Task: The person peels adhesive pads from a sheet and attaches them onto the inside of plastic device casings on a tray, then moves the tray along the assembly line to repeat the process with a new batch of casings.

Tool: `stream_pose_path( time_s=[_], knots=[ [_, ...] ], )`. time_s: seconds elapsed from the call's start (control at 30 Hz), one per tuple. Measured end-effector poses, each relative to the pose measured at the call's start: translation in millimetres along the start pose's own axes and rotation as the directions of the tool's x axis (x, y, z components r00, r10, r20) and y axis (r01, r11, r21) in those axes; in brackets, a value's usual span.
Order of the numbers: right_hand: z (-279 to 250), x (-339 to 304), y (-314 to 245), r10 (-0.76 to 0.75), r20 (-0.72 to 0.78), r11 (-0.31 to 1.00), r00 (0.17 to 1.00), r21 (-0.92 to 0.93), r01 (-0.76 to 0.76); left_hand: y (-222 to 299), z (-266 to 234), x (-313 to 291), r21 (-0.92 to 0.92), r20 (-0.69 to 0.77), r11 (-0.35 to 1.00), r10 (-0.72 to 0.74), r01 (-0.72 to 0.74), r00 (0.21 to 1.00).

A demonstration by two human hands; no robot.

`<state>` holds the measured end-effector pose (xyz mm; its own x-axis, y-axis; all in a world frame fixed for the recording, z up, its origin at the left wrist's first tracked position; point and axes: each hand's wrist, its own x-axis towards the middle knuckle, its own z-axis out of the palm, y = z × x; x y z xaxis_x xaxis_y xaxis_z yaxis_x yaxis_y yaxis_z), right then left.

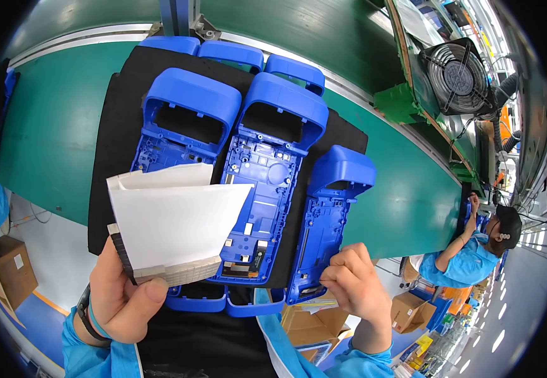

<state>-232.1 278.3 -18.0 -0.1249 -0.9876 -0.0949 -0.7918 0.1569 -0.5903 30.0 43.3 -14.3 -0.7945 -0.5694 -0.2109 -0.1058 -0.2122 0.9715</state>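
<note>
My left hand (125, 309) is closed on a folded white backing sheet (176, 217) with rows of small grey pads (185, 271) along its lower edge. The sheet covers part of two blue plastic housings behind it. One is the left housing (191, 101); the other, the middle housing (267, 183), shows screw posts, small pale pads and a dark flat cable (257, 258) at its near end. My right hand (358, 283) is closed in a pinch at the near end of the right blue housing (320, 233). Whatever its fingertips hold is hidden.
The housings lie on a black mat (113, 157) over a green belt (53, 126). More blue housings (232, 53) stand along the mat's far edge. A black fan (456, 77) is mounted at upper right. Another person (468, 255) works at the right; cardboard boxes (15, 274) stand below.
</note>
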Motion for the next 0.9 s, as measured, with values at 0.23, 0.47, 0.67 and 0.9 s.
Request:
stream_pose_path(
  time_s=[0.23, 0.47, 0.67, 0.9],
  knots=[
    [8.7, -1.5, -1.9, 0.012, -0.006, 1.000, 1.000, 0.015, -0.012, -2.9, -0.9, -2.2, 0.038, 0.002, 0.999, 0.013, -0.014, 1.000],
    [9.8, -2.0, 1.9, 0.002, 0.014, 0.999, 1.000, 0.035, -0.003, 0.6, 0.4, -1.8, 0.071, -0.019, 0.997, 0.012, -0.011, 1.000],
    [9.6, 1.7, 3.3, 0.011, 0.041, 0.999, 0.999, 0.037, -0.012, -2.4, -0.1, -1.4, 0.032, -0.036, 0.999, 0.006, -0.005, 0.999],
    [10.4, -1.0, 3.6, 0.021, 0.042, 0.999, 0.999, 0.023, -0.022, -4.9, 0.2, -1.6, 0.029, 0.000, 0.998, 0.049, -0.049, 0.999]
  ],
)
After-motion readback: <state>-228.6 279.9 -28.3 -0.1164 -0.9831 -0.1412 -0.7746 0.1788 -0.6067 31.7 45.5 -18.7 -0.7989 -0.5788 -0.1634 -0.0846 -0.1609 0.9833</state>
